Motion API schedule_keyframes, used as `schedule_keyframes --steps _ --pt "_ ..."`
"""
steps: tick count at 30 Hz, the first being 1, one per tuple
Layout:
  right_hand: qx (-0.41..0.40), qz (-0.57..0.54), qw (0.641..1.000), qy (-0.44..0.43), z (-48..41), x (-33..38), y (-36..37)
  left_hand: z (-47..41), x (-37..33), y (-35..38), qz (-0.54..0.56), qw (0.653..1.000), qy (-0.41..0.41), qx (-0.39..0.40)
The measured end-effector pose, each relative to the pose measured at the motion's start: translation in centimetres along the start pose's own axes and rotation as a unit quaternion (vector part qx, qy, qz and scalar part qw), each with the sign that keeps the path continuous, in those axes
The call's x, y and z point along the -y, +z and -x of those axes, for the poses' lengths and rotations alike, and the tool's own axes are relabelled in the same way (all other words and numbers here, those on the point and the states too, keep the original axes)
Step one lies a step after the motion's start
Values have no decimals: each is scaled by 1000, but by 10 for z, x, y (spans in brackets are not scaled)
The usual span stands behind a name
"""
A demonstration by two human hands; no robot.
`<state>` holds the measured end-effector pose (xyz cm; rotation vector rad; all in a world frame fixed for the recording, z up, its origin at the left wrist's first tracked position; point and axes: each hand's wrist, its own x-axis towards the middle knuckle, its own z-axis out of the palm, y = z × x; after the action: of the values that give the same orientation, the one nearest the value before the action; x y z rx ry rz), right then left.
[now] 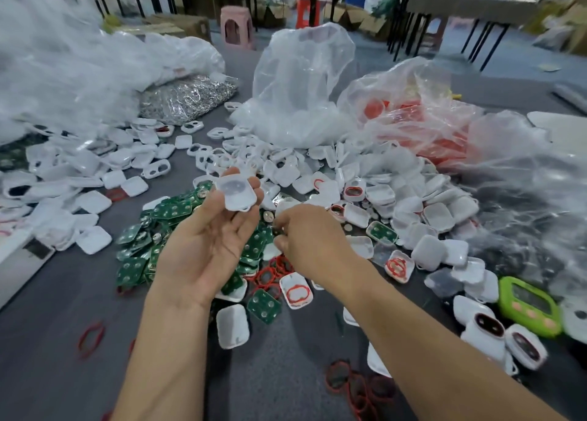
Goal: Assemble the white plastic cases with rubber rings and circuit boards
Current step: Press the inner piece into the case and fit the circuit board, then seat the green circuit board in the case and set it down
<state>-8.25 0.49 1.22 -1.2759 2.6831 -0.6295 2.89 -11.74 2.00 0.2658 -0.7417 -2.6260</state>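
Head view: the left hand [206,246] is turned palm up, its grip pinching a white case [236,193] at the fingertips, above the palm. Just right of it, the right hand [313,239] curls down over the green circuit boards [173,211] on the surface [286,366]; I cannot tell whether its grip holds anything.

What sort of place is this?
Probably a small assembly workshop: heaps of white plastic case shells, a pile of green circuit boards and clear plastic bags cover the grey table, and the left hand holds one shell.
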Motion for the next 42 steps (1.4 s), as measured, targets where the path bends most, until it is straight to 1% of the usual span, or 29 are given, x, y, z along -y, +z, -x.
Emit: schedule_keyframes --steps 2,3,4,5,6,8,10,11,12,14,17,21,23,24,27,31,35,42 --pt "-61 -18 998 13 2 -4 1 -1 0 -2 -4 1000 -1 5" --pt "-99 -33 994 33 4 -7 -1 -1 0 -2 -4 1000 -2 9" --pt "-138 -74 986 60 6 -12 -5 -1 1 -3 -3 1000 -5 12" --pt "-175 -142 970 94 9 -18 -11 -1 1 -2 -2 1000 -10 12" --pt "-206 -223 944 129 12 -24 -19 -1 4 -1 -4 1000 -17 11" --pt "-242 -375 878 176 23 -34 -38 -2 13 5 -11 999 -42 12" --pt "-245 -497 812 184 36 -44 -53 -5 27 13 -11 997 -74 20" --pt "-252 -521 796 178 42 -49 -61 -8 35 17 -13 995 -90 27" --pt "-260 -520 796 169 49 -54 -69 -12 45 23 -17 994 -106 35" --pt "-268 -495 813 146 60 -65 -82 -20 64 33 -23 989 -135 53" --pt "-242 -483 834 113 70 -77 -99 -31 90 44 -43 980 -172 87" --pt "-274 -482 826 98 72 -86 -103 -42 114 47 -76 968 -219 100" --pt "-264 -483 828 110 71 -89 -101 -45 117 47 -83 961 -233 123" --pt "-250 -485 830 115 70 -90 -99 -46 118 47 -87 959 -237 130" --pt "-221 -441 862 113 67 -95 -94 -47 119 48 -91 955 -243 146" --pt "-192 -400 891 92 66 -96 -88 -46 119 50 -119 950 -240 158" --pt "-198 -349 913 80 66 -94 -84 -46 118 49 -128 951 -235 157" --pt "-223 -274 933 67 68 -89 -84 -44 117 51 -128 951 -233 160"
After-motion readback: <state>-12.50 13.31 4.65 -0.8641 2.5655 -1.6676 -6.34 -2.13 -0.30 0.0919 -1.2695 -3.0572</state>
